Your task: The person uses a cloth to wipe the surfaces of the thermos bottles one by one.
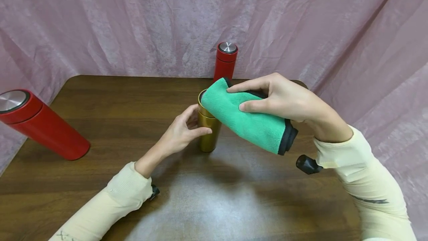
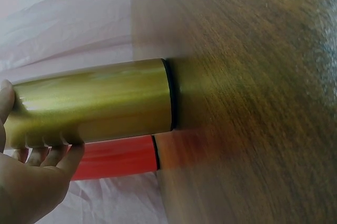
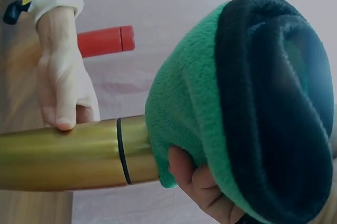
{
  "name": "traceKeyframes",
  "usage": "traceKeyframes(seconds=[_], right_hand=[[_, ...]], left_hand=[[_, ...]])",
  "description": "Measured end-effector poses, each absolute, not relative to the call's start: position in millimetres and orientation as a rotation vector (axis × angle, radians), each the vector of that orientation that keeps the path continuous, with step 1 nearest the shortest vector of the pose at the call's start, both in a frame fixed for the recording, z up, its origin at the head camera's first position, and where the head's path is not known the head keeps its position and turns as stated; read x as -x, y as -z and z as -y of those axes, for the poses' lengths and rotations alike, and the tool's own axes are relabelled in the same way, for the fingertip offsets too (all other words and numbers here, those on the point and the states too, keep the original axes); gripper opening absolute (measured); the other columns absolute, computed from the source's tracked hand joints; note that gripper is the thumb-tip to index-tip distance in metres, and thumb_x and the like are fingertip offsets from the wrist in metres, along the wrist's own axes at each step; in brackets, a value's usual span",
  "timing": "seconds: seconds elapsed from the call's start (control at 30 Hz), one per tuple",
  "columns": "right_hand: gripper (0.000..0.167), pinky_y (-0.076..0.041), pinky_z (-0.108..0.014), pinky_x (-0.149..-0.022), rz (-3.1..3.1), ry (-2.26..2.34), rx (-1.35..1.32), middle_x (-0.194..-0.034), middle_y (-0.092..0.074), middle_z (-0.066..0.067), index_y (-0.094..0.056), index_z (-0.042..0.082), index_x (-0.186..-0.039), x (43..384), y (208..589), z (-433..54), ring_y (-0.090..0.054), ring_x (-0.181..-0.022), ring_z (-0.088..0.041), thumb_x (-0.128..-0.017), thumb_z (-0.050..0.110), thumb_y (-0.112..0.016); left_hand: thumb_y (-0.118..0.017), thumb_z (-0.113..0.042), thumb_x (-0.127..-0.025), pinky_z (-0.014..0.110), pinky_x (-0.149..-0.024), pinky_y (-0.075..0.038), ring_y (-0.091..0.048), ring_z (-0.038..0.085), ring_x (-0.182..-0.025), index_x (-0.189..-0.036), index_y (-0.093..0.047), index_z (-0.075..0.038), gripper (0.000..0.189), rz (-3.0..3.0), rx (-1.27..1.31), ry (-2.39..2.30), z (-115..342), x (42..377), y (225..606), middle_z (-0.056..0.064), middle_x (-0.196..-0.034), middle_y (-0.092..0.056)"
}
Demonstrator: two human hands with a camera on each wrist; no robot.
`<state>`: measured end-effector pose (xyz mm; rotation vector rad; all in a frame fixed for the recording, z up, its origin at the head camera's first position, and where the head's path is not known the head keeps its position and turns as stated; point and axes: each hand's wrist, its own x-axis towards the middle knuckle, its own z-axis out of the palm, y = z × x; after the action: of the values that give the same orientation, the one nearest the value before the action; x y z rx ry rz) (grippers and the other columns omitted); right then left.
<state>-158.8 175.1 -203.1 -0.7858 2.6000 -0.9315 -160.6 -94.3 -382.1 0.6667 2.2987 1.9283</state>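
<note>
A gold thermos flask [image 1: 208,133] stands upright on the wooden table in the head view. My left hand [image 1: 182,131] grips it around its upper body, thumb in front; in the left wrist view the fingers [image 2: 55,155] wrap its side. A folded green cloth [image 1: 247,118] with a black edge is in my right hand [image 1: 284,97], pinched between thumb and fingers. One end of that cloth lies against the flask's top, covering most of the lid. From the right wrist view, the cloth [image 3: 184,87] wraps over the lid end, and right-hand fingers [image 3: 197,182] show beneath it.
Behind the gold flask stands a red thermos [image 1: 225,60] with a silver-topped lid. Another red thermos [image 1: 46,125] is at the left of the table [image 1: 140,96]. A pink curtain [image 1: 160,25] hangs behind and along the right side.
</note>
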Motion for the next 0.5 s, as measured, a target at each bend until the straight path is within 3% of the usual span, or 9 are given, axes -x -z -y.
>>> traceKeyframes(seconds=[0.23, 0.5], right_hand=[[0.040, -0.055, -0.038, -0.072, -2.631, 0.868, 0.841, -0.120, -0.071, -0.001, -0.071, 0.029, -0.134, 170, 199, -159, -0.065, -0.090, -0.020, -0.095, 0.023, -0.075], [0.039, -0.053, -0.038, -0.072, -2.656, 0.817, 0.710, -0.118, -0.070, -0.002, -0.072, 0.034, -0.131, 185, 192, -144, -0.062, -0.090, -0.024, -0.093, 0.025, -0.074]], left_hand=[[-0.079, -0.001, -0.090, 0.039, -0.111, -0.046, -0.060, 0.027, -0.126, -0.148, -0.046, -0.002, 0.067, -2.282, -0.703, -1.931, 96, 162, 383, 0.014, -0.136, -0.060], [-0.080, -0.004, -0.091, 0.039, -0.110, -0.047, -0.060, 0.027, -0.126, -0.146, -0.047, -0.001, 0.064, -2.277, -0.689, -1.918, 97, 162, 381, 0.014, -0.136, -0.061]])
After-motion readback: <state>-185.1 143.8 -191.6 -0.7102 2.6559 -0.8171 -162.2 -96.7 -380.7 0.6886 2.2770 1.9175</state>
